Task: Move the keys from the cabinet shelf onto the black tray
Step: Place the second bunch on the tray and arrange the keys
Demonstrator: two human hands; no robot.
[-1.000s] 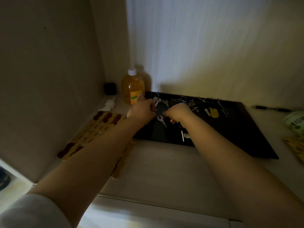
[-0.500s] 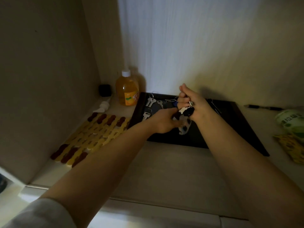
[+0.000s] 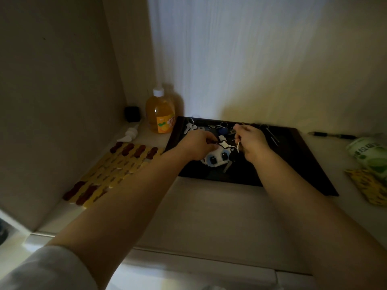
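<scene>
Inside a dim cabinet, two bare hands work over the black tray [image 3: 293, 164] that lies on the cabinet shelf [image 3: 209, 216], setting down a key bunch fitted with a black-and-white panda charm [image 3: 215, 159]. The left hand [image 3: 199, 146] pinches the charm's upper edge with curled fingertips, its grip fastened on the charm; the right hand [image 3: 250, 142] is curled round the white key ring [image 3: 238, 147] and the dark key head hanging from it.

The bunch spans the gap between the two hands, above the tray's middle. The charm hangs below and just to the right of the left grip, and the ring sits at the lower left edge of the right grip. Whether the charm's underside already touches the tray cannot be told in this light.

To finish the placement well, the bunch probably wants lowering flat until the charm rests on the tray's bare centre, in front of the other keys [image 3: 219, 127] strung along the tray's back edge, before either grip lets go; releasing the ring last would likely keep the keys from swinging into that row.

Left of the tray stand an orange-liquid bottle [image 3: 160, 114], a white pump head [image 3: 128, 135] and a yellow-and-brown mat [image 3: 117, 170]. Right of the tray lie a pen [image 3: 333, 135] and a green packet [image 3: 370, 153].
</scene>
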